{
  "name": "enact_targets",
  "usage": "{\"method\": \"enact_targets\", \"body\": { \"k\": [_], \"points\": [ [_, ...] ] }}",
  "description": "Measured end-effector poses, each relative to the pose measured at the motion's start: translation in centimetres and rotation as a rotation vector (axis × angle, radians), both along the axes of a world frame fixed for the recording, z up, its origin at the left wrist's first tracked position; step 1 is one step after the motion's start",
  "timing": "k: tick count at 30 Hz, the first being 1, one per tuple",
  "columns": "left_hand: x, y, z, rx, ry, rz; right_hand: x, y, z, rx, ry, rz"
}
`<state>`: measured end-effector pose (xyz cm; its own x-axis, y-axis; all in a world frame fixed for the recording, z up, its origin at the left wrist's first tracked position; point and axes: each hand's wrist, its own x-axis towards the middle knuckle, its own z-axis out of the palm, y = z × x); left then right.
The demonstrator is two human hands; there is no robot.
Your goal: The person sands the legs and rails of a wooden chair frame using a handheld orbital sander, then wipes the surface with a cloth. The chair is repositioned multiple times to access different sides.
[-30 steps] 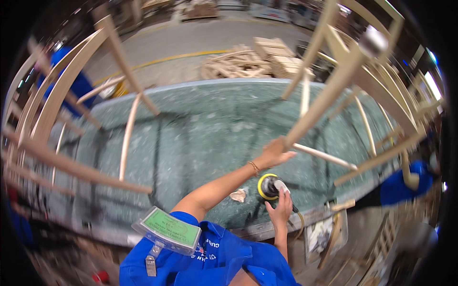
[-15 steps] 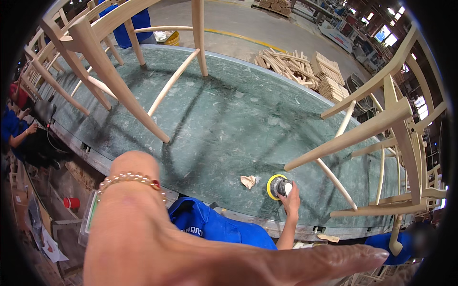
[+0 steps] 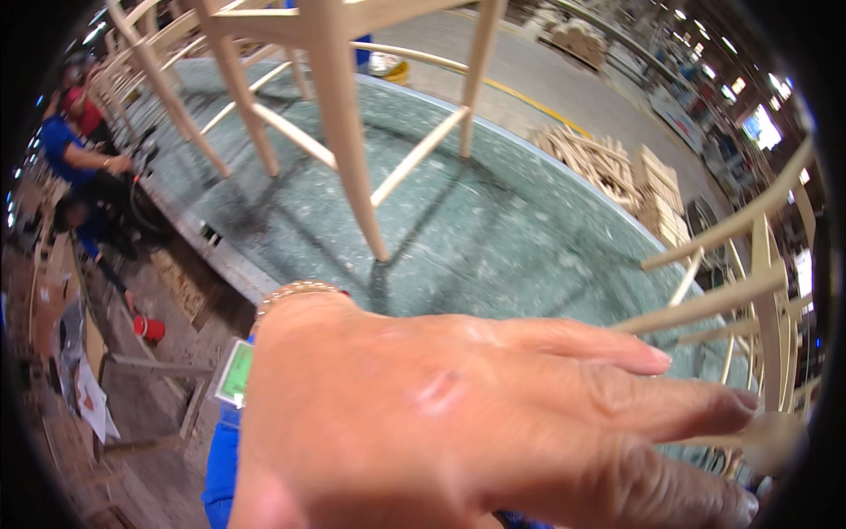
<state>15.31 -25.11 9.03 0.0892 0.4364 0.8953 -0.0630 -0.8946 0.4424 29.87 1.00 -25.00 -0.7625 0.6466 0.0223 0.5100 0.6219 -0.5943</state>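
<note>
My left hand (image 3: 476,414) fills the lower middle of the head view, close to the camera. Its fingers stretch to the right with gaps between them, and nothing shows in it. A beaded bracelet (image 3: 304,288) circles the wrist. My right hand is out of sight, and the sander it held earlier cannot be seen now. Beyond the left hand, a pale wooden chair (image 3: 348,150) stands on the green tabletop (image 3: 520,229), apart from the fingers. Another wooden chair (image 3: 718,295) at the right is partly covered by my fingers.
Several more chair frames (image 3: 159,79) line the table's far left. Co-workers, one in a blue shirt (image 3: 66,150), are at the left; one reaches toward a red container (image 3: 150,330). Stacked wooden pieces (image 3: 656,189) lie on the floor beyond the table, near a yellow bucket (image 3: 397,72).
My left hand has swung up and its fingers now spread across the view, covering where the right hand, sander and crumpled scrap were. The view has turned leftward.
</note>
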Motion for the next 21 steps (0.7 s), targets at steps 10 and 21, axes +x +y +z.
{"method": "enact_targets", "body": {
  "k": [10, 21],
  "points": [
    [-6.7, -14.8, -3.1, -0.224, -0.175, 0.385, -6.7, -5.3, -4.5, 0.043, 0.066, 0.079],
    [-8.6, -27.4, -11.2, -0.893, -0.423, 1.116, -21.1, -18.8, -2.5, -0.634, 0.218, 0.495]
  ]
}}
